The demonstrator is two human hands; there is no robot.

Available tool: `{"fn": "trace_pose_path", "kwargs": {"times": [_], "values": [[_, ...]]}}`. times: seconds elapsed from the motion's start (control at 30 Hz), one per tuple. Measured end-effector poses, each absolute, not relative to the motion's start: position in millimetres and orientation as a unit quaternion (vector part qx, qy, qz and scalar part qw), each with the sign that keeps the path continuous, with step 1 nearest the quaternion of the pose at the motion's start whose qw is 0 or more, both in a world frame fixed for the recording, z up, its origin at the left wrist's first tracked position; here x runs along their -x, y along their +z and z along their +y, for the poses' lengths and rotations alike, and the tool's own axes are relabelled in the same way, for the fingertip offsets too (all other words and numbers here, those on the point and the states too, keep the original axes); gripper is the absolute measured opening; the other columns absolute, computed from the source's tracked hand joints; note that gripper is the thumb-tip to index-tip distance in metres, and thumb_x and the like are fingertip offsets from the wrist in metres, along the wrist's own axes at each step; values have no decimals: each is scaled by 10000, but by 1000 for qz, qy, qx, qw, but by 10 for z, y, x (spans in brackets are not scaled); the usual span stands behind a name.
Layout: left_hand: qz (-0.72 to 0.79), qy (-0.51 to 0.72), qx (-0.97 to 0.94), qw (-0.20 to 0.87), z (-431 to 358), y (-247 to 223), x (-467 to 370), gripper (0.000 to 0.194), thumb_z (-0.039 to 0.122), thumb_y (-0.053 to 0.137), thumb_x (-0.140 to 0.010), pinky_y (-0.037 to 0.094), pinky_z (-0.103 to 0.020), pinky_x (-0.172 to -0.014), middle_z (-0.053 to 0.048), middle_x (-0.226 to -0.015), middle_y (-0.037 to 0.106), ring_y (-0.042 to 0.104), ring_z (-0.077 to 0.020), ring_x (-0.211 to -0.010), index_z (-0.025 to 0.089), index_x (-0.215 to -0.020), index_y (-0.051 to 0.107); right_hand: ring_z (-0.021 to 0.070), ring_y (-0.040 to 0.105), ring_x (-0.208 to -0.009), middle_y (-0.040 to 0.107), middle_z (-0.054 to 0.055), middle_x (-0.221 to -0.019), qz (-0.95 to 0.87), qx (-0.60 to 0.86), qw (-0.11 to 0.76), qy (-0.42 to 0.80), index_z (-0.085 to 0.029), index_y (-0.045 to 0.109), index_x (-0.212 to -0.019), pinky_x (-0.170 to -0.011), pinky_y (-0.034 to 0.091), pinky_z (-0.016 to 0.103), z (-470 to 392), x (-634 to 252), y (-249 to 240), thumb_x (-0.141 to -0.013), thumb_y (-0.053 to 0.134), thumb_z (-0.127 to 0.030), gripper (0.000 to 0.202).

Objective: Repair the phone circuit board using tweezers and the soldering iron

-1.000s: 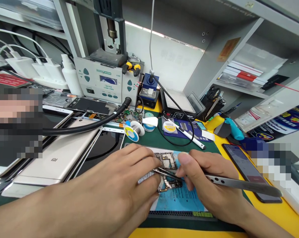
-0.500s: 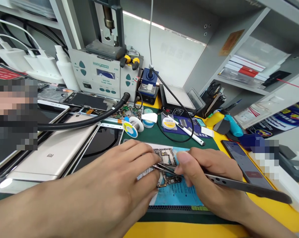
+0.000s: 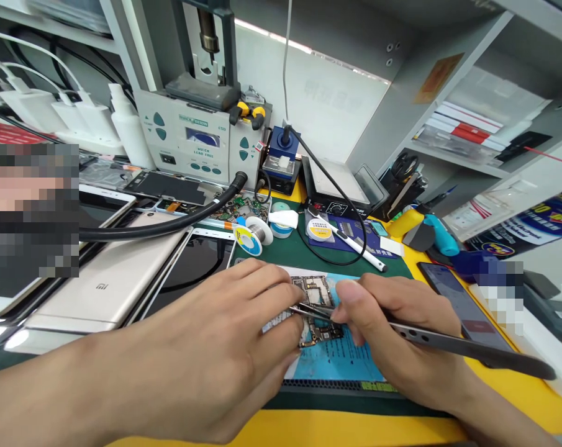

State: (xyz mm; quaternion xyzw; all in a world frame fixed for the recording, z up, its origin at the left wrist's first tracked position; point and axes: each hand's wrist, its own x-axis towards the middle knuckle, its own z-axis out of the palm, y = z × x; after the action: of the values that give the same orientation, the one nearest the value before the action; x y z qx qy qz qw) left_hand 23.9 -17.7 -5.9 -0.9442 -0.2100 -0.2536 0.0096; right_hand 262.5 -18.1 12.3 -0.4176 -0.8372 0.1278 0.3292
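Observation:
A phone circuit board (image 3: 315, 290) lies on a blue and white printed sheet (image 3: 350, 363). My left hand (image 3: 243, 329) is curled at the board's left edge, fingertips against it; its thumb is hidden. Between those fingers shows a silvery patterned patch (image 3: 275, 321) that I cannot identify. Gripped in my right hand (image 3: 392, 329) are dark metal tweezers (image 3: 471, 349), which slant across the board. Their tips reach the left fingers, and whether they pinch anything is too small to tell.
Phones (image 3: 101, 273) lie at left beside a thick black hose (image 3: 169, 230). A hot-air station (image 3: 201, 139) stands behind. A solder spool (image 3: 253, 236), a white pen-like tool (image 3: 359, 248) and a black cable (image 3: 341, 180) lie beyond the board. Another phone (image 3: 462, 310) is at right.
The view has shifted slightly, so the bench appears a little further right. The tweezers' legs look closer together. Both hands keep nearly the same pose over the board.

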Motion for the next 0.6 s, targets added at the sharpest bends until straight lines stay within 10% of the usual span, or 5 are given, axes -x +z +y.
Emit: {"fn": "trace_pose_path", "kwargs": {"times": [0.6], "values": [[-201,-265,943,35,-167,-83,-234,217,196,516,-1041,596,-517,-982,-118,-967,705,672,-306,-989,150,-1007,725,81,543,-403,557,-40,-476,-845,380,352,134,-179,673,-662,-456,391,242,-159,-2589,161,-1053,557,-165,409]]}}
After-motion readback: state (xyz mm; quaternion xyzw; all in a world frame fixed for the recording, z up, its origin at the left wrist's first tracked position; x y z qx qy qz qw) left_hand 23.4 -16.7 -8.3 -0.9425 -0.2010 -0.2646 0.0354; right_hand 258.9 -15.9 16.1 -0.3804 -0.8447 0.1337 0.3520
